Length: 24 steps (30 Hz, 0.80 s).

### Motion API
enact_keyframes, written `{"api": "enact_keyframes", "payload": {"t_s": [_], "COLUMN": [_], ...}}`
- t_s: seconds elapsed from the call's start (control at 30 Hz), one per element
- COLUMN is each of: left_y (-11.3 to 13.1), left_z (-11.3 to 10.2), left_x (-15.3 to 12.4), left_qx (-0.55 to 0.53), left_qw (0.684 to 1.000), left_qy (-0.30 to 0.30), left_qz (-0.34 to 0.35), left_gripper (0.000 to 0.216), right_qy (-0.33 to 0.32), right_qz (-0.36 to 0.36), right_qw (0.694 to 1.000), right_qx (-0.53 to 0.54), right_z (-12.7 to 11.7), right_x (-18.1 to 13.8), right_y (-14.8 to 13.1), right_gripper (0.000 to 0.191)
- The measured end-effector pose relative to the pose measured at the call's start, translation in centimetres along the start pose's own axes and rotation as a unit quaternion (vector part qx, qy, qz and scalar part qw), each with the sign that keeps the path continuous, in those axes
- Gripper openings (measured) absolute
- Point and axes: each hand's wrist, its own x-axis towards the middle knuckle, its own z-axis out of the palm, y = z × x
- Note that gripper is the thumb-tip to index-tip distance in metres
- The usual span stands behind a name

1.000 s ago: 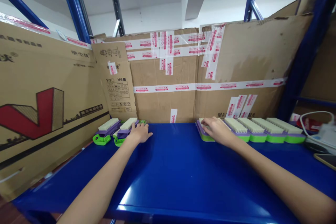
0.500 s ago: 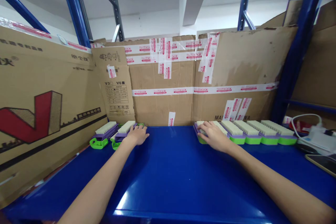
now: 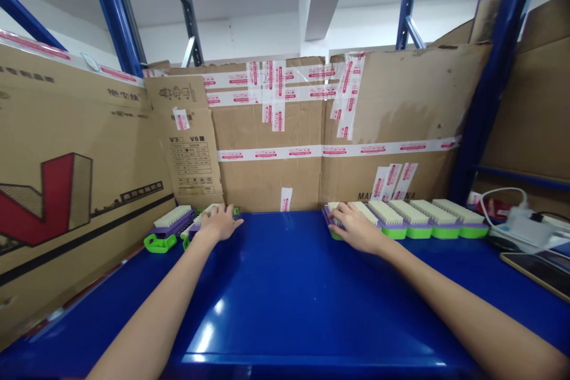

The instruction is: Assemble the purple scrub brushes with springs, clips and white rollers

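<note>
Brushes (image 3: 415, 212), left grip (image 3: 221, 222) spread over one, right grip (image 3: 354, 225) curled over another, hold unclear.

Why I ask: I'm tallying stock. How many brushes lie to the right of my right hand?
4: first brush beside the right hand, second brush and third brush next, fourth brush at the row's right end. At least one more is partly hidden by the hand.

Between the left hand (image 3: 220, 224) and the right hand (image 3: 357, 228), the table (image 3: 285, 297) offers a wide free way from its front edge to the back cardboard (image 3: 262, 181), which closes the passage. On the right, the row of brushes (image 3: 415, 214) leaves little gap; on the left, other brushes (image 3: 173, 217) and the side cardboard (image 3: 124, 148) stand in the way.
</note>
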Motion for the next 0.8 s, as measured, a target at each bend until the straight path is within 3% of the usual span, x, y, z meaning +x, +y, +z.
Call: {"api": "enact_keyframes", "payload": {"t_s": [0.33, 0.5, 0.8], "left_y": [-2.0, -3.4, -2.5], "left_z": [-0.3, 0.3, 0.4], "left_x": [1.4, 2.6, 1.9], "left_qx": [-0.051, -0.077, -0.061], "left_qw": [0.99, 0.985, 0.985], "left_qy": [0.011, 0.011, 0.0], "left_qz": [-0.132, -0.153, -0.162], "left_gripper": [0.071, 0.069, 0.086], "right_qy": [-0.022, -0.022, -0.02], "right_qz": [0.025, 0.029, 0.029], "right_qw": [0.999, 0.999, 0.999], "right_qx": [0.014, 0.016, 0.027], "right_z": [-0.9, -1.1, -1.3], "right_x": [0.1, 0.1, 0.1], "right_y": [-0.8, -0.9, -1.0], "right_gripper": [0.023, 0.023, 0.023]}}
